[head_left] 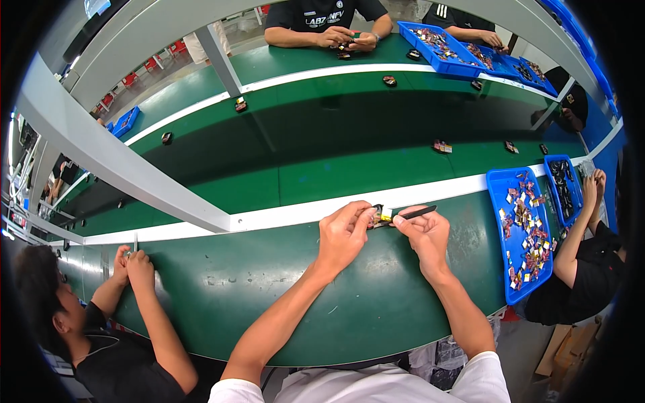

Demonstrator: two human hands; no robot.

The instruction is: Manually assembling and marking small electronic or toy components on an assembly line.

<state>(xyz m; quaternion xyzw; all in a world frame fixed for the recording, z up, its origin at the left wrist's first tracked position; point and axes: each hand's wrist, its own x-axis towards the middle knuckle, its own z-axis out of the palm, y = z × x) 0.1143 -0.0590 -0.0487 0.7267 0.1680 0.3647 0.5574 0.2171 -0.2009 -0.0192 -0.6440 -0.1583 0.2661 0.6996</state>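
Above the near edge of the conveyor, my left hand pinches a small dark electronic part between thumb and fingertips. A bit of yellow and white shows on that part's right side. My right hand is closed around a slim black pen-like tool. The tool's back end sticks out to the upper right, while its working end is hidden at my fingertips, close to the part. Both hands are nearly touching, over the far side of the green worktable.
A blue tray of small wired parts stands on my right, beside a smaller blue tray of black pieces. Small assemblies lie along the green conveyor belt. A grey frame post crosses the left. Co-workers sit on both sides and opposite.
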